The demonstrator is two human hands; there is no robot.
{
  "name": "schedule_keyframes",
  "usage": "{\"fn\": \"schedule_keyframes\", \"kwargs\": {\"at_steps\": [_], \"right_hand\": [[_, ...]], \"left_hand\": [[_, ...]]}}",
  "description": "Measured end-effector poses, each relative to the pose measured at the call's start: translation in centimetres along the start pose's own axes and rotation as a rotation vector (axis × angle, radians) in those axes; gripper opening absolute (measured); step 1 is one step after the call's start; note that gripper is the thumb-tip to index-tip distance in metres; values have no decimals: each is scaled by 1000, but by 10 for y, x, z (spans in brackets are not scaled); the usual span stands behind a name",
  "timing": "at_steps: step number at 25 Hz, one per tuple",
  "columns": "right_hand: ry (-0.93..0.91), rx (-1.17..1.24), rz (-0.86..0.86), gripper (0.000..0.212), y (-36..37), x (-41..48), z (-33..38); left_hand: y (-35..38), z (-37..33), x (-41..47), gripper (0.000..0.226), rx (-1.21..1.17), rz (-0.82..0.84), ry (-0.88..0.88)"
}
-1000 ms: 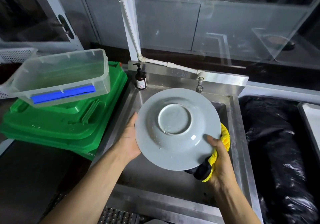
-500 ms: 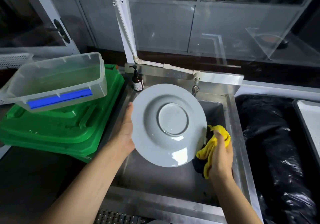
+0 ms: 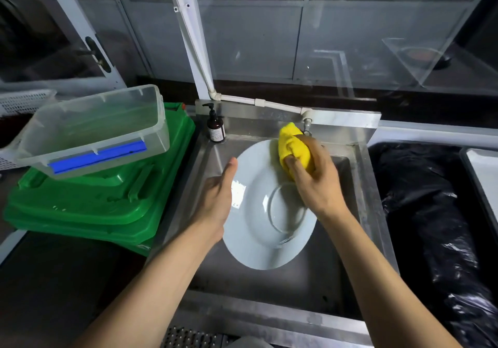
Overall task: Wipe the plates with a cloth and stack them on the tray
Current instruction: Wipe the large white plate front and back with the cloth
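Note:
A pale grey-white plate point(image 3: 256, 229) is held over the steel sink, its underside with the foot ring facing me. My left hand point(image 3: 217, 202) holds its left rim, thumb lying along the edge and fingers hidden behind the plate. My right hand point(image 3: 314, 177) grips a bunched yellow cloth point(image 3: 292, 145) and presses it on the plate's upper right rim. A pale tray edge point(image 3: 485, 175) shows at the far right.
The steel sink point(image 3: 369, 213) has a tap and white pipe at its back and a dark pump bottle point(image 3: 215, 128) in the left corner. Left stand stacked green lids point(image 3: 102, 207) with a clear plastic tub point(image 3: 91, 129) on top. Black plastic sheeting point(image 3: 431, 213) lies right.
My right hand with the cloth moved from the plate's lower right edge up to its top right rim. The plate tilted flatter, and my left hand shifted along its left edge.

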State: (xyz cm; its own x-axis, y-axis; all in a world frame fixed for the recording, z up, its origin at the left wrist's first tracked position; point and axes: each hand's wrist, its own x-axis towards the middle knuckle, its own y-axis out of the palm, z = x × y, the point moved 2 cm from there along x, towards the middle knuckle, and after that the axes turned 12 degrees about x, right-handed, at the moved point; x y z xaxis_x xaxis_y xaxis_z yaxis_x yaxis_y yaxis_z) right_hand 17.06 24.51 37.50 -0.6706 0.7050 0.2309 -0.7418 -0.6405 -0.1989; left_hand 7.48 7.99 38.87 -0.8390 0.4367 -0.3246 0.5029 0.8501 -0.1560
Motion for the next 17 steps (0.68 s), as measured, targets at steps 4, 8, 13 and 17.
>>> {"fn": "schedule_keyframes", "kwargs": {"at_steps": [4,8,13,17], "right_hand": [[-201,-67,202,41,34,-21,16],[-105,-89,104,41,43,-14,16],[-185,-94,195,41,60,-29,14],[-121,-154,176,45,71,-63,8]], "left_hand": [[0,-6,4,40,99,-102,-16],[1,-3,3,42,139,-98,-37],[1,3,15,41,69,-101,-78],[6,8,17,46,19,-86,-194]]}}
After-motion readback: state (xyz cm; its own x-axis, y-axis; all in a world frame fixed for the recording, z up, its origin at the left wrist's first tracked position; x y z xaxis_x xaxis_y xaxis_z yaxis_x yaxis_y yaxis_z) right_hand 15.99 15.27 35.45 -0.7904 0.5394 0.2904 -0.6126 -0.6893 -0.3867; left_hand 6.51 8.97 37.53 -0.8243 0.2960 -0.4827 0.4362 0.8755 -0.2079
